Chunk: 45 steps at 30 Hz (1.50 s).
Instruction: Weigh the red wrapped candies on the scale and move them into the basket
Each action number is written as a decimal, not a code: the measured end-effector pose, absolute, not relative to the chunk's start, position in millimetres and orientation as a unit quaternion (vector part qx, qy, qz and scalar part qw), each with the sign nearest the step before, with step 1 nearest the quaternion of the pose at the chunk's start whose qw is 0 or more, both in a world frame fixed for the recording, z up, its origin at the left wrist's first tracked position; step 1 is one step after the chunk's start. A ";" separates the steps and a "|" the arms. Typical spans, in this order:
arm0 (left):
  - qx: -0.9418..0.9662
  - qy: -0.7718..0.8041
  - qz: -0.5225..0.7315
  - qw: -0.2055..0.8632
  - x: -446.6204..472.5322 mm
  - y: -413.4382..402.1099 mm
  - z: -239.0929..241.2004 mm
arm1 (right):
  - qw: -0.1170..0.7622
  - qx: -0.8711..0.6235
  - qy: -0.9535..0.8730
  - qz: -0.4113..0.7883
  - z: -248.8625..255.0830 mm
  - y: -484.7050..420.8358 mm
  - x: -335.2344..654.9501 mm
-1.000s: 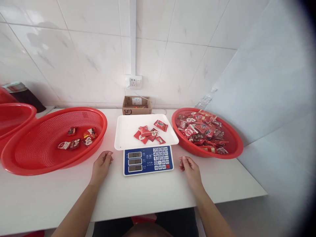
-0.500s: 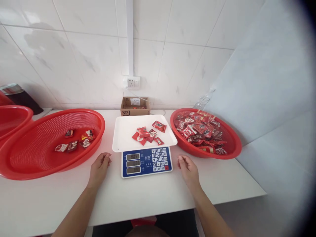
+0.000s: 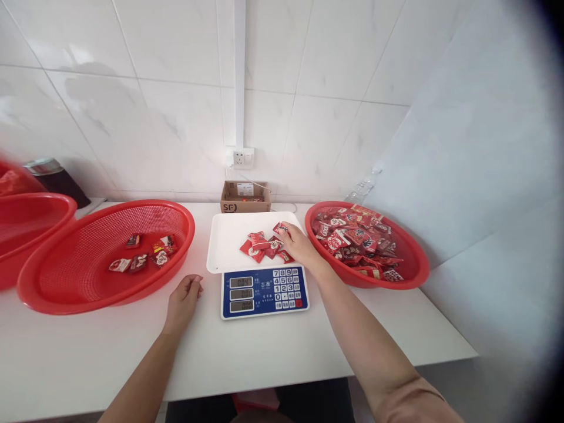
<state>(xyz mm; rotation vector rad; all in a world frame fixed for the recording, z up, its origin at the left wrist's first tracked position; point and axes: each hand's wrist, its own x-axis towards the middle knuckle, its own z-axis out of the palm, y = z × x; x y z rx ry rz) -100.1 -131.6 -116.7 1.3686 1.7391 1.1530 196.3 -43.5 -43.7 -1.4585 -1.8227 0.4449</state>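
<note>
My right hand (image 3: pixel 296 242) reaches over the white weighing tray (image 3: pixel 222 241) of a digital scale (image 3: pixel 264 294), its fingers closed on a small red snack packet (image 3: pixel 278 227). The hand hides part of that packet. Just left of it, several more red packets (image 3: pixel 258 241) lie in a loose heap on the tray. My left hand (image 3: pixel 183 298) rests on the table left of the scale's blue keypad, fingers curled, with nothing visible in them. The scale's top display (image 3: pixel 241 282) seems to read 0.04.
A red basket (image 3: pixel 420 270) full of packets stands at right. Left of the scale, a larger red basket (image 3: pixel 48 299) holds a few packets, with another red basket (image 3: pixel 39 202) beyond. A cardboard box (image 3: pixel 247 205) sits behind the tray, below a wall socket (image 3: pixel 240 157).
My right hand has moved from the table right of the scale up onto the tray and closed on the rightmost packet. The left hand stays put; the view has shifted slightly.
</note>
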 end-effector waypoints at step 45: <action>0.518 0.685 0.407 0.312 -95.0 -134.5 -109.2 | 0.480 -0.667 -0.472 0.319 -149.4 -165.4 245.5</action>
